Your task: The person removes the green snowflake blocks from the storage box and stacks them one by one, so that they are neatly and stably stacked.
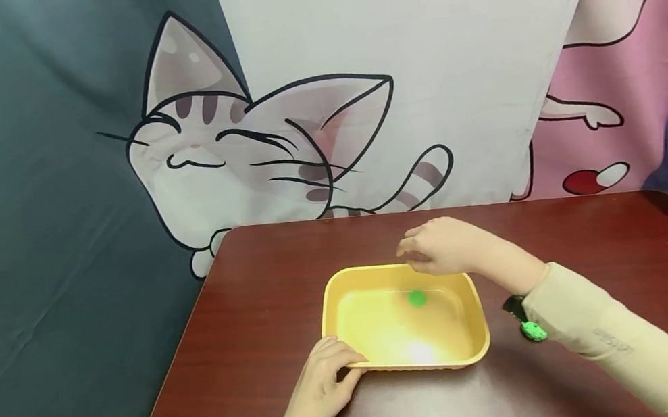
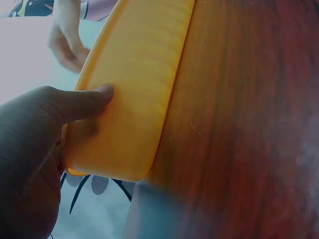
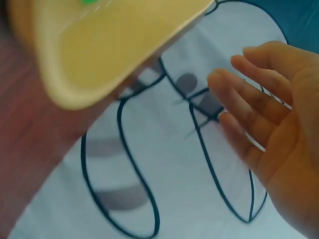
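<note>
A yellow plastic bin [image 1: 376,323] sits on the table, with a small round green piece [image 1: 417,298] lying inside towards its far side. My left hand [image 1: 324,383] grips the bin's near left corner. In the left wrist view the thumb [image 2: 87,102] presses the outer wall while the other fingers are hidden behind the rim. Over the bin's far right rim hovers my right hand [image 1: 442,245], its fingers loosely bent. Nothing shows between those fingers [image 3: 244,102] in the right wrist view.
The reddish-brown wooden table [image 1: 247,313] reaches back to a hanging cloth [image 1: 462,86] printed with a cartoon cat. A dark strap with a bright green part [image 1: 533,331] hangs under the right sleeve [image 1: 604,336], beside the bin.
</note>
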Demonstrator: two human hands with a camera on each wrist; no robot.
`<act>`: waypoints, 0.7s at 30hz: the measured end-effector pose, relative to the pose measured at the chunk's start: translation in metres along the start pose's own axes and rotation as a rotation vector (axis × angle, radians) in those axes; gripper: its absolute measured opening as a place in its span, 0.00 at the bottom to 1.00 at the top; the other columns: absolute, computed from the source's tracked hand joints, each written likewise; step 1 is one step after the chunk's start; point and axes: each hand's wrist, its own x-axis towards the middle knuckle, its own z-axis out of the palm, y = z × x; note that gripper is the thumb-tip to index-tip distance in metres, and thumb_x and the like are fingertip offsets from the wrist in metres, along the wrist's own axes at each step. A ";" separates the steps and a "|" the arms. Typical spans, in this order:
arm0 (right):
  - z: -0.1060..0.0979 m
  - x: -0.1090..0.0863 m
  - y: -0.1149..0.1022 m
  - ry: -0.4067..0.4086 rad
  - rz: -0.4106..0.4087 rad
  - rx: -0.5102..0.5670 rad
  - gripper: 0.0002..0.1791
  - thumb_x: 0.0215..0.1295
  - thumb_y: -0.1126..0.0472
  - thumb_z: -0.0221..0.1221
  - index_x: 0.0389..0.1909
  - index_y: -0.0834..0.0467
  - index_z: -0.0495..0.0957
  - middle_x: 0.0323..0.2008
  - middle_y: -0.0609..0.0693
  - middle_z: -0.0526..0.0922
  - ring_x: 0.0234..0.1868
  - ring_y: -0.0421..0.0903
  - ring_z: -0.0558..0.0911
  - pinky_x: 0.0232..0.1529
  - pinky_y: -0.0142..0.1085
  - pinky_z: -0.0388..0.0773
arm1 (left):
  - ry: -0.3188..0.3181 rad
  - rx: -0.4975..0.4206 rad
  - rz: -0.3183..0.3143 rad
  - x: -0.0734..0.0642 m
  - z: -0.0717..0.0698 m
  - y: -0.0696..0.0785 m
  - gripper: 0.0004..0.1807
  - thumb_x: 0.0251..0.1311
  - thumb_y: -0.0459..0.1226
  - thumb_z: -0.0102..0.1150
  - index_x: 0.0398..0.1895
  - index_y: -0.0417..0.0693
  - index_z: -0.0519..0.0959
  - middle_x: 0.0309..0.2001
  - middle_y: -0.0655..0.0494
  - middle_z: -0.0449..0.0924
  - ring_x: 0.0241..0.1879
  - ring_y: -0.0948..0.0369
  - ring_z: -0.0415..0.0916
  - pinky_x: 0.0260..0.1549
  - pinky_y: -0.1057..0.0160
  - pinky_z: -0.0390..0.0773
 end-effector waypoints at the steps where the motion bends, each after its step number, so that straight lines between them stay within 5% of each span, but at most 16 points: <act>1: 0.002 0.006 -0.002 -0.016 -0.010 0.018 0.11 0.56 0.59 0.61 0.40 0.53 0.81 0.37 0.45 0.83 0.33 0.42 0.81 0.38 0.41 0.79 | 0.000 0.000 0.002 0.000 0.000 0.000 0.07 0.46 0.32 0.69 0.26 0.54 0.83 0.27 0.69 0.78 0.33 0.71 0.72 0.52 0.53 0.73; 7: 0.022 0.029 -0.019 -0.188 0.027 -0.026 0.16 0.48 0.59 0.66 0.41 0.53 0.82 0.36 0.46 0.84 0.36 0.45 0.81 0.36 0.40 0.79 | -0.004 0.006 0.005 0.000 -0.001 -0.001 0.04 0.48 0.34 0.68 0.26 0.53 0.83 0.26 0.68 0.78 0.34 0.71 0.72 0.53 0.56 0.72; 9: 0.027 0.031 -0.025 -0.292 0.107 -0.063 0.18 0.46 0.59 0.67 0.41 0.52 0.83 0.38 0.46 0.84 0.39 0.48 0.82 0.38 0.42 0.80 | -0.007 0.015 0.005 0.001 -0.001 0.000 0.03 0.49 0.34 0.68 0.26 0.52 0.83 0.26 0.68 0.78 0.33 0.71 0.72 0.53 0.57 0.72; 14: 0.042 0.036 -0.038 -0.492 0.303 -0.113 0.03 0.47 0.63 0.62 0.23 0.54 0.77 0.26 0.46 0.78 0.26 0.44 0.74 0.30 0.41 0.78 | 0.014 0.042 0.015 0.001 -0.003 0.000 0.07 0.44 0.32 0.70 0.25 0.53 0.83 0.26 0.69 0.78 0.33 0.71 0.72 0.52 0.58 0.73; 21: 0.058 0.034 -0.045 -0.416 0.347 -0.127 0.13 0.41 0.71 0.53 0.13 0.52 0.61 0.17 0.45 0.61 0.20 0.42 0.60 0.19 0.34 0.65 | 0.033 0.059 0.044 0.000 -0.002 0.000 0.08 0.43 0.32 0.71 0.25 0.54 0.82 0.26 0.70 0.77 0.33 0.71 0.72 0.52 0.57 0.74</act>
